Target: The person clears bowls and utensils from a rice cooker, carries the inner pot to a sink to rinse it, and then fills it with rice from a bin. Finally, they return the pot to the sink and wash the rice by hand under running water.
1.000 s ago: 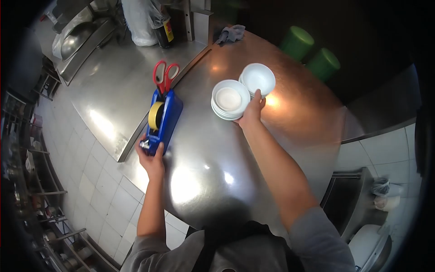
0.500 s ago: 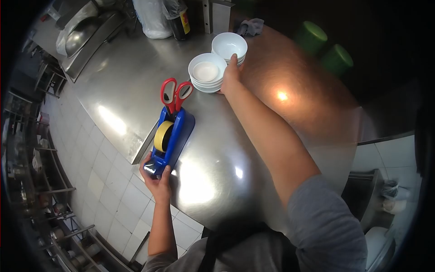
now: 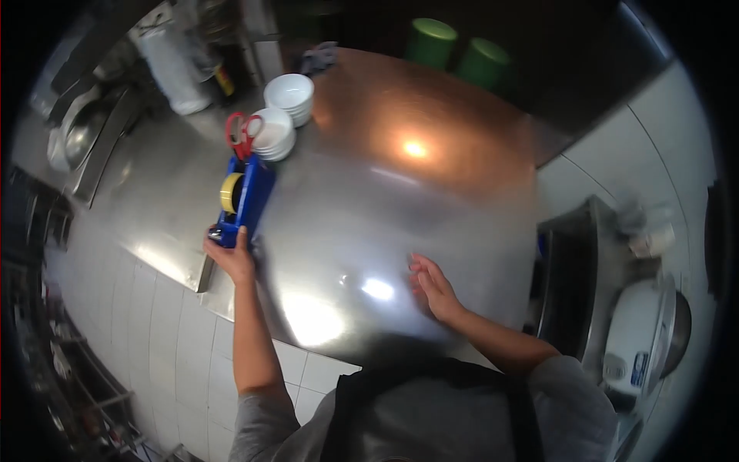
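My left hand point(image 3: 233, 258) grips the front end of a blue tape dispenser point(image 3: 256, 194) on the steel table point(image 3: 346, 223). A yellow roll of tape point(image 3: 230, 193) sits in the dispenser, and red-handled scissors point(image 3: 244, 132) stand upright at its far end. Just behind it are two stacks of white bowls, the nearer stack point(image 3: 275, 137) partly hidden by the scissors and the farther stack point(image 3: 290, 96) beside the table's back. My right hand point(image 3: 436, 289) hovers over the near right part of the table, fingers loosely curled and apart, holding nothing.
Two green cylindrical containers point(image 3: 432, 44) stand beyond the table's far edge. White plastic bags point(image 3: 173, 73) and a crumpled grey cloth point(image 3: 319, 57) are at the back left. A metal bowl point(image 3: 80, 138) lies far left. A white lidded appliance point(image 3: 635, 339) stands at the right.
My right hand has let go of the bowl stacks and come back toward my body. The view has turned to the right. My left hand stays on the tape dispenser.
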Tool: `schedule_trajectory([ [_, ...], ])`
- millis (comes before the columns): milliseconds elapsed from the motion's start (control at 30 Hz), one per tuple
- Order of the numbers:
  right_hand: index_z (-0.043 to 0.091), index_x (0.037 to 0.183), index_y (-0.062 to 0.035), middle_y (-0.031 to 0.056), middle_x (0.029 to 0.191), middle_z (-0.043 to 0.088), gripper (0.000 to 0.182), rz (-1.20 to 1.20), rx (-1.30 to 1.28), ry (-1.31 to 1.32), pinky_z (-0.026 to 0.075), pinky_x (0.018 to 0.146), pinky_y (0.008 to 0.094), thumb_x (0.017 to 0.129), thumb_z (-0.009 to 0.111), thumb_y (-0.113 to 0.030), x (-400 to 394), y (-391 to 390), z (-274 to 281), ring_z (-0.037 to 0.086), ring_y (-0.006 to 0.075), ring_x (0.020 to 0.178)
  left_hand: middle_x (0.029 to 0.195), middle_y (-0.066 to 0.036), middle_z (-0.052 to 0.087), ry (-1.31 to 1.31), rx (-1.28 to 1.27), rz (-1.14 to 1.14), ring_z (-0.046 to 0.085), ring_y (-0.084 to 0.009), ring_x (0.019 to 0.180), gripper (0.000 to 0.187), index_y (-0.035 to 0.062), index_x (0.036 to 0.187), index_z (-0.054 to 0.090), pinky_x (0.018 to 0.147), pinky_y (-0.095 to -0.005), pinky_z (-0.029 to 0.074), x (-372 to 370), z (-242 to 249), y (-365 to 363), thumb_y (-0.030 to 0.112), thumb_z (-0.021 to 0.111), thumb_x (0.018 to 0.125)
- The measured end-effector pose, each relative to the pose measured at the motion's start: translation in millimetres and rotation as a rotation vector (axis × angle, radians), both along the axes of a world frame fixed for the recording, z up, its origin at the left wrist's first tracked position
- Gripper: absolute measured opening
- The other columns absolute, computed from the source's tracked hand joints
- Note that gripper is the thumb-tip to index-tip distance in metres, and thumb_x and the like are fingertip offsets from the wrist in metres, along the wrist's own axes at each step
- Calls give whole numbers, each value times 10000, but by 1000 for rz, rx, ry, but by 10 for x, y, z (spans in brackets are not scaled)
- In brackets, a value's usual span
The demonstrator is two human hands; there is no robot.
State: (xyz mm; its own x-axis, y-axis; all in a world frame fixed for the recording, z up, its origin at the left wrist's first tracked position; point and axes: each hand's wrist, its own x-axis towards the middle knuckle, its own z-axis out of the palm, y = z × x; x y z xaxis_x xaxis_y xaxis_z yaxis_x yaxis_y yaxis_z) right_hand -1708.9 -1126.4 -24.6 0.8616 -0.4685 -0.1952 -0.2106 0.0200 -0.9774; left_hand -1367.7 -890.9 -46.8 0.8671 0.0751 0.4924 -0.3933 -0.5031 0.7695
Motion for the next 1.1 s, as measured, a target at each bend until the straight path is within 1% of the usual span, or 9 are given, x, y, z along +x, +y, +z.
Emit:
schedule_trajectory([
  [167, 311, 1376, -106, 77, 1180, 449, 459, -106, 132, 228, 422, 856, 286, 959, 430, -257, -1066, 174, 340, 475, 145, 982, 1070, -214, 546, -105, 222, 225, 509, -374, 978, 751, 14, 1183, 497, 877, -456, 387, 94, -84, 7, 394, 809, 616],
  [267, 381, 1328, -96, 86, 1091, 481, 469, -84, -265, 125, 436, 769, 254, 921, 526, -277, -1659, 96, 554, 494, 125, 823, 892, -209, 633, -88, 115, 302, 597, -389, 788, 958, -34, 1179, 495, 756, -469, 469, 141, -288, -3, 544, 824, 489],
  [367, 427, 1301, -87, 141, 1120, 520, 534, 167, -490, 365, 434, 861, 348, 862, 588, -345, -2346, -238, 1120, 537, 261, 975, 955, -248, 603, 76, 237, 448, 588, -403, 832, 1103, -34, 1273, 377, 757, -471, 481, 192, -336, -1, 550, 838, 458],
  [467, 444, 1297, -102, 179, 1227, 498, 590, 279, -659, 595, 407, 940, 401, 821, 607, -409, -3128, -635, 1690, 496, 348, 1112, 1040, -317, 503, 177, 239, 562, 490, -450, 977, 1131, 104, 1353, 290, 795, -485, 462, 277, -501, -36, 569, 821, 470],
  [567, 525, 1210, -104, 154, 1044, 566, 490, 26, -909, 466, 452, 819, 406, 761, 666, -242, -4007, -1050, 2330, 567, 325, 929, 1047, -294, 516, 4, 292, 564, 491, -427, 998, 1090, 99, 1336, 334, 811, -479, 464, -155, -188, -335, 607, 793, 488],
  [700, 617, 788, -47, 91, 809, 616, 146, -397, -1216, 466, 467, 706, 343, 732, 690, -161, -5343, -1676, 3303, 592, 256, 785, 1056, -263, 533, -150, 204, 418, 497, -404, 1004, 946, 92, 1256, 472, 818, -463, 471, -827, 2, -683, 619, 769, 529],
  [767, 592, 764, -41, 48, 705, 592, 157, -737, -1068, 594, 429, 574, 309, 761, 678, -173, -6115, -1991, 3567, 567, 150, 667, 1062, -257, 547, -132, 175, 434, 526, -396, 970, 811, 86, 1185, 548, 832, -441, 472, -1324, 238, -942, 570, 771, 574],
  [933, 638, 857, -7, 64, 713, 613, 158, -766, -878, 656, 475, 573, 286, 817, 592, -154, -7781, -2913, 3407, 594, 116, 651, 1122, -169, 583, -105, 13, -68, 562, -270, 974, 471, 23, 1104, 604, 853, -379, 466, -2792, 1142, -2040, 299, 732, 745],
  [1100, 655, 959, -46, 111, 860, 661, 265, -333, -847, 901, 490, 720, 349, 704, 691, -108, -8134, -3626, 2628, 622, 222, 803, 1270, -128, 478, 67, -278, -1103, 467, -219, 1160, 411, -14, 1269, 429, 985, -333, 361, -4650, 2301, -3618, 97, 546, 890],
])
